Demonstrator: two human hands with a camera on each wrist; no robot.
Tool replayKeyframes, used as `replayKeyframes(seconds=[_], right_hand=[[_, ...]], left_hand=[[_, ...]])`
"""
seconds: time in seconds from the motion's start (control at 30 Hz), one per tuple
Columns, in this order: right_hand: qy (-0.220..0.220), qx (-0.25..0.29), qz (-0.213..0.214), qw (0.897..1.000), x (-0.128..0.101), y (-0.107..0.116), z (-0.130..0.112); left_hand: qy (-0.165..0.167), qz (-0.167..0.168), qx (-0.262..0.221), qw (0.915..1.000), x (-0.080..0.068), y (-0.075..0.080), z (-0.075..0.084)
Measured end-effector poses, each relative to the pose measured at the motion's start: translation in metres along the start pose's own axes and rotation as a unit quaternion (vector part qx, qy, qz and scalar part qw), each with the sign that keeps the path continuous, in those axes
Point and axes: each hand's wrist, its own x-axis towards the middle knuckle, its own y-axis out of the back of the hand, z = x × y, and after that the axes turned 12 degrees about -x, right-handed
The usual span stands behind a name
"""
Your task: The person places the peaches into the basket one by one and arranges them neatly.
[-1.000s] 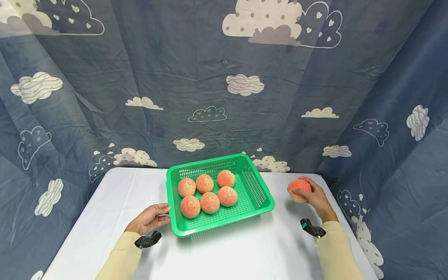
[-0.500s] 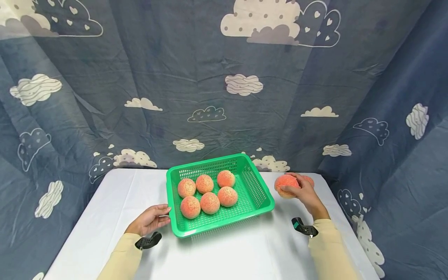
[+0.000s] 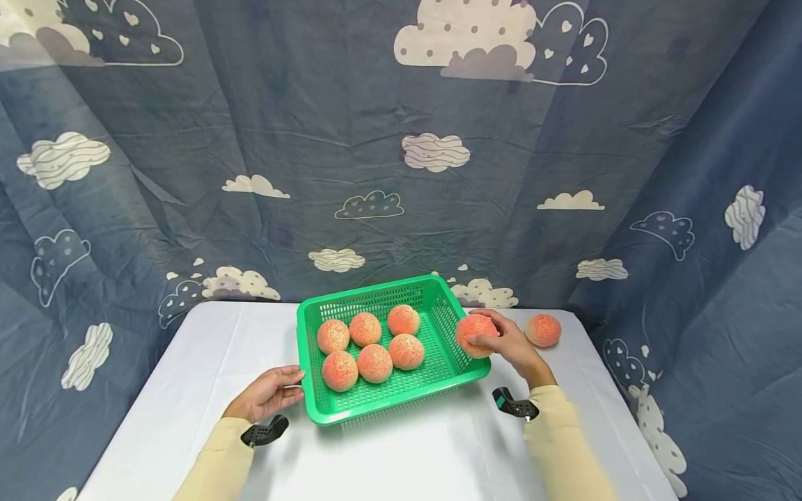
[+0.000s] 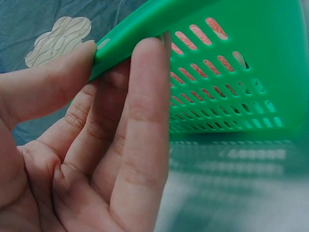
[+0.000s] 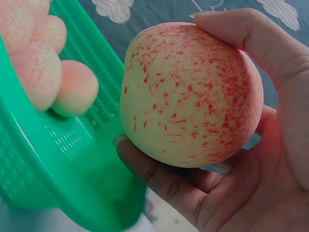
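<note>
While the left hand (image 3: 266, 393) pinches the near left corner of a green basket (image 3: 466, 362), the right hand (image 3: 510, 344) holds a peach (image 3: 474, 334) just above the basket's right rim. That hand's grip is clamped on the peach: the right wrist view shows the thumb (image 5: 251, 36) over the top and the fingers (image 5: 159, 174) curled beneath, with the fruit seated in the palm. The peach is nearly round, so it has no clear long axis; its pale yellow face with red speckles turns toward the basket, and its redder side lies against the palm.

The left grip is closed on the basket's rim (the left wrist view shows the thumb (image 4: 43, 92) on the outer edge and the fingers (image 4: 140, 125) against the slotted wall). The basket is rectangular and sits on a white tabletop (image 3: 401, 445), its long axis running from near left to far right, turned slightly from the tabletop's edges.

Six peaches (image 3: 374, 362) lie inside the basket in two rows of three, close together, toward its left and middle. One more peach, the loose peach (image 3: 542, 330), rests on the tabletop to the right of the right hand, apart from the basket. A blue cloth printed with clouds (image 3: 401, 153) hangs behind and to both sides.
</note>
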Motion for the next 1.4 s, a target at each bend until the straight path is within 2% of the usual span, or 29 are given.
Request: replayKeyframes(seconds=[0.23, 0.5, 0.7, 1.0, 1.4], right_hand=[[0.021, 0.013, -0.036, 0.999, 0.013, -0.026, -0.003], [0.03, 0.059, -0.097, 0.993, 0.023, -0.052, -0.002], [0.035, 0.065, -0.119, 0.99, 0.029, -0.073, -0.006], [0.056, 0.075, -0.187, 0.978, 0.033, -0.099, -0.021], [0.061, 0.013, -0.224, 0.973, 0.038, -0.122, -0.033]], left_hand=[[0.001, -0.006, -0.004, 1.0, -0.001, 0.001, -0.001], [0.001, -0.005, -0.001, 1.0, -0.001, 0.001, 0.0], [-0.001, -0.003, 0.001, 1.0, 0.0, 0.001, -0.001], [-0.002, -0.008, -0.002, 1.0, 0.0, 0.003, -0.001], [-0.004, -0.008, -0.007, 0.9999, 0.001, 0.002, 0.0]])
